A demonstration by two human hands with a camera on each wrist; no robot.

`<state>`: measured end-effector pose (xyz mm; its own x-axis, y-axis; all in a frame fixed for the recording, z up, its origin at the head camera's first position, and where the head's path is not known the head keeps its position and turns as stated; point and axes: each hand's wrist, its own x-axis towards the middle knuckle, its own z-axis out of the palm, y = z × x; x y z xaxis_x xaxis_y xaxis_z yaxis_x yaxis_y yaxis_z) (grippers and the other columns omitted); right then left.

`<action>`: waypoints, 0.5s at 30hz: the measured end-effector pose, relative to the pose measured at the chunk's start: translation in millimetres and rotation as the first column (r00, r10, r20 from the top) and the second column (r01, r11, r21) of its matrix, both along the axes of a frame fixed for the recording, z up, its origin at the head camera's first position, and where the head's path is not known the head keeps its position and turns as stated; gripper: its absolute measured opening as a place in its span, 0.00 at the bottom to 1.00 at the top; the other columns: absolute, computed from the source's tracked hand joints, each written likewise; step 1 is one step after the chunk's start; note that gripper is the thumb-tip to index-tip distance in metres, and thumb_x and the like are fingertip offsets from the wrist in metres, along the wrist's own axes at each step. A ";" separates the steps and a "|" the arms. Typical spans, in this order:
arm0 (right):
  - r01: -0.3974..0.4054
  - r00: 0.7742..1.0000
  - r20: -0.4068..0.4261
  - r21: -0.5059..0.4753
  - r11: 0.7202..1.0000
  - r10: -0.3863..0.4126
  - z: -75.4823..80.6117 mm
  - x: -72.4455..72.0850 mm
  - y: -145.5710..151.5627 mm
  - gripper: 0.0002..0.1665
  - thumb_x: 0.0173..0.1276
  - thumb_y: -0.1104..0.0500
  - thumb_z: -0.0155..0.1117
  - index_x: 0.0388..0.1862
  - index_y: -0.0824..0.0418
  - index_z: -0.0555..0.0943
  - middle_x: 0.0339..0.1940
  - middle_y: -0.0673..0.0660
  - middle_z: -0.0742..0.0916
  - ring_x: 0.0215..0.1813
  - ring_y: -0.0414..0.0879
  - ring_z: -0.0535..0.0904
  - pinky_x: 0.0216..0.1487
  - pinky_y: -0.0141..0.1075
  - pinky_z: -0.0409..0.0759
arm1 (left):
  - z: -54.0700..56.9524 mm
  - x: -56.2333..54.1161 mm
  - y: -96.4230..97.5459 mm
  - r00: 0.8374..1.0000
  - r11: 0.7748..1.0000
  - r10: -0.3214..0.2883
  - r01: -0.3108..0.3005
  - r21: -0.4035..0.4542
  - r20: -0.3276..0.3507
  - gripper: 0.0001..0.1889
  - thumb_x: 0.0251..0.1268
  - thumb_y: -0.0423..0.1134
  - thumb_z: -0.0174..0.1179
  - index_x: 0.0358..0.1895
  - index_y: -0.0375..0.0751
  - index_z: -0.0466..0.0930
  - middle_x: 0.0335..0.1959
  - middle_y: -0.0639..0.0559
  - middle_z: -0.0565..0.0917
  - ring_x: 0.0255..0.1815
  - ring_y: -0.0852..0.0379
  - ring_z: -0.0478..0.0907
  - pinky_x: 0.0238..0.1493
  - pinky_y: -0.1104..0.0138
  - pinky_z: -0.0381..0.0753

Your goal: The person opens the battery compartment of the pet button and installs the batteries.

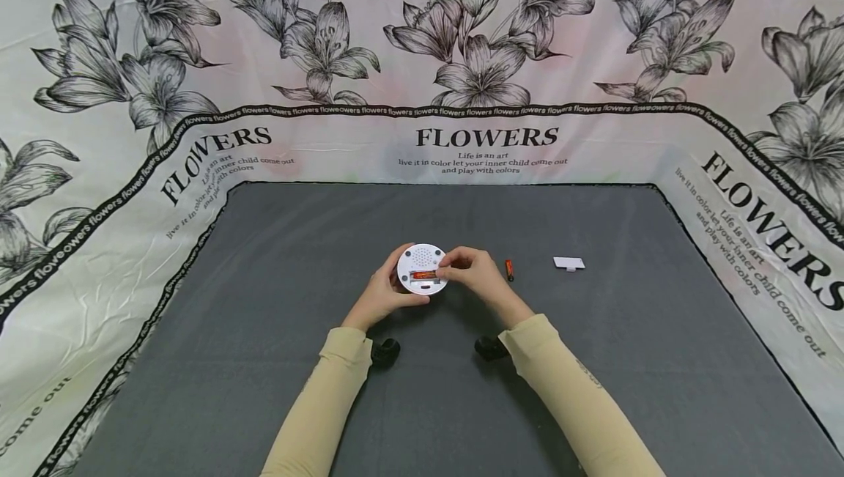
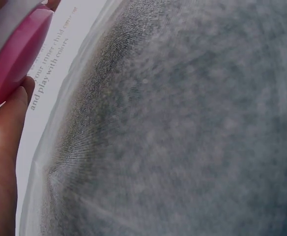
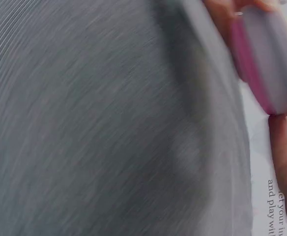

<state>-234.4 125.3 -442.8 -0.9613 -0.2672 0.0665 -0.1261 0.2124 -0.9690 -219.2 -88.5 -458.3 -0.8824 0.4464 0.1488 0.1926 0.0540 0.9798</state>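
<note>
My left hand (image 1: pixel 382 294) grips a round white battery-powered device (image 1: pixel 422 253) by its left edge, its underside facing up. Small holes and dark feet mark that face, and its other side is pink in the left wrist view. An orange-red battery (image 1: pixel 423 275) lies in the uncovered battery compartment. At the battery's right end, my right hand (image 1: pixel 480 275) pinches with thumb and forefinger; the fingertips partly hide that end. A second orange-red battery (image 1: pixel 509 270) rests on the table just right of this hand. Further right lies the white battery cover (image 1: pixel 569 264).
A dark grey cloth area (image 1: pixel 297 257) covers the table, bordered by white cloth (image 1: pixel 343 147) printed with flowers and lettering. Black wrist-worn pieces (image 1: pixel 385 353) stick out beside both cuffs. Both wrist views are blurred.
</note>
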 end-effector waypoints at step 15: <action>0.093 0.984 0.140 0.131 0.987 -0.111 14.2 -3.1 -4.3 0.08 0.49 0.67 0.75 0.27 0.67 0.82 0.26 0.57 0.83 0.32 0.48 0.76 0.43 0.50 0.76 | 1.7 1.1 5.5 1.000 1.000 0.010 -0.010 -0.020 -0.026 0.50 0.44 0.29 0.73 0.72 0.42 0.51 0.62 0.46 0.66 0.55 0.50 0.70 0.49 0.63 0.76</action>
